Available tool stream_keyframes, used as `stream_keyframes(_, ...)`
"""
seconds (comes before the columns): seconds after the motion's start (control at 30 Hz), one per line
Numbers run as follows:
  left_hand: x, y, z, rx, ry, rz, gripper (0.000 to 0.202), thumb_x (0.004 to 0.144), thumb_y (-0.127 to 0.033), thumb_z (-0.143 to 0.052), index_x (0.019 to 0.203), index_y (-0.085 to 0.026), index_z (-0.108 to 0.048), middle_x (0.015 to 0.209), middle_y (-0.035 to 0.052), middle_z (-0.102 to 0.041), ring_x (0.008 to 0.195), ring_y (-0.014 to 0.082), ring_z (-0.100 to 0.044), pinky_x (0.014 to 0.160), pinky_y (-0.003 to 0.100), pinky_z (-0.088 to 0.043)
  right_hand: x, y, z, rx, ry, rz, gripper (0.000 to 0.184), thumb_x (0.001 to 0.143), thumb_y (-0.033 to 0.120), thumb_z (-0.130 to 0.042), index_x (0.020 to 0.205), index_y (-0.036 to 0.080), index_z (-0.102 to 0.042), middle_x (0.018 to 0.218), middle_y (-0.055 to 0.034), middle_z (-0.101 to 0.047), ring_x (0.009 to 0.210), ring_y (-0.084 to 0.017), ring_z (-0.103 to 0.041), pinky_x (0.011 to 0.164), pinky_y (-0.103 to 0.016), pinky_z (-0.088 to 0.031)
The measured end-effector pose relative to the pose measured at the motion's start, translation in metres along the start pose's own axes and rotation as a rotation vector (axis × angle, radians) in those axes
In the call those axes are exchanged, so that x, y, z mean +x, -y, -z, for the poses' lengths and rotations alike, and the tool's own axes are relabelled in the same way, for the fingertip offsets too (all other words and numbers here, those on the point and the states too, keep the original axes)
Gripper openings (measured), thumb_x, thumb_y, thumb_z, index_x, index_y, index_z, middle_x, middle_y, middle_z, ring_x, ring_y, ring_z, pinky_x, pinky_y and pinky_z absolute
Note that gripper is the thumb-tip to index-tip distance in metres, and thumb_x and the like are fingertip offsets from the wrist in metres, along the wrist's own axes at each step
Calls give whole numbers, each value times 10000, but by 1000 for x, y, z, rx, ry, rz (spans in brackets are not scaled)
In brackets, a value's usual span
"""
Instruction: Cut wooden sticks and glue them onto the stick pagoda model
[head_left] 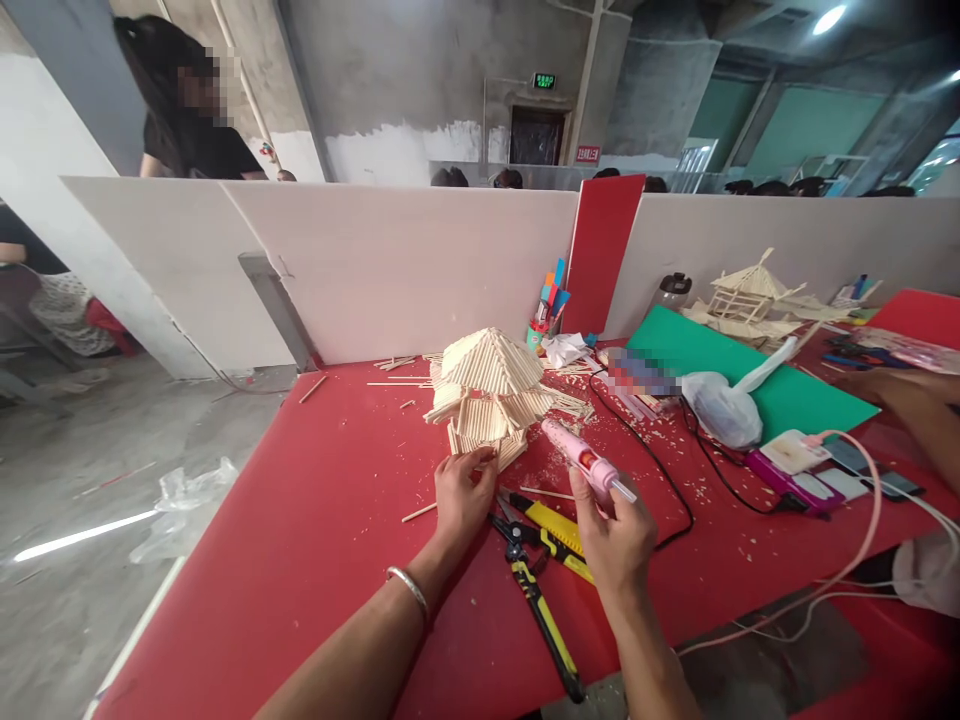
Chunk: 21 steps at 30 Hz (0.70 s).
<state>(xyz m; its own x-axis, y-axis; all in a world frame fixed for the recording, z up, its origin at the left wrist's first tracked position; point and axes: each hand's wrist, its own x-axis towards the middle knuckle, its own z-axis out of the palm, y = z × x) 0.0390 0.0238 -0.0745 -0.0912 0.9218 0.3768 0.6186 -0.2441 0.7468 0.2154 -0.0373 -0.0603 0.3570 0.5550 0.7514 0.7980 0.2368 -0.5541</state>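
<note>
A small pavilion model built of pale wooden sticks stands on the red table, with a peaked roof above lower tiers. My left hand is at its near edge, thumb and fingers pinched together at the lowest tier; what they pinch is too small to make out. My right hand grips a pink hot glue gun, its nozzle pointing up and left toward the model's right side. Between my hands lie yellow-and-black pruning shears and a yellow utility knife.
Loose sticks and shavings lie around the model. Behind it stand a pen cup and a white partition. To the right are a green board, a plastic bag, a power strip, cables and another stick model. Another person's arm reaches in.
</note>
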Motion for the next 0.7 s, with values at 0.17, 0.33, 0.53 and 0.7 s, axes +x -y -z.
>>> stream_keyframes(0.17,0,-1,-1,-13,15,1,180,843,-236,-601,911,-217,-766,911,41,-781,836,205,-702,838,368,-513,-2,4,2,5,2,-13,294,895,440,-606,837,157,-662,665,-44,-611,568,-144,-547,558,-259,-415)
stream_keyframes(0.33,0,-1,0,-15,14,8,181,843,-245,-606,921,-215,-766,904,45,-780,829,206,-703,837,371,-512,9,9,1,-12,-17,81,226,892,384,-627,862,160,-642,717,-35,-615,610,-132,-570,585,-240,-431)
stream_keyframes(0.53,-1,-3,1,-4,22,22,180,849,-258,-605,903,-214,-770,909,48,-779,834,215,-699,828,374,-511,-1,3,4,-35,-12,127,196,893,358,-634,909,163,-637,749,-44,-630,681,-153,-609,635,-249,-454)
stream_keyframes(0.7,0,-3,0,-2,25,37,189,854,-263,-597,914,-216,-770,912,49,-780,838,208,-693,851,378,-500,-1,6,7,-30,-16,117,188,894,355,-631,902,168,-634,777,-57,-649,698,-158,-622,647,-254,-464)
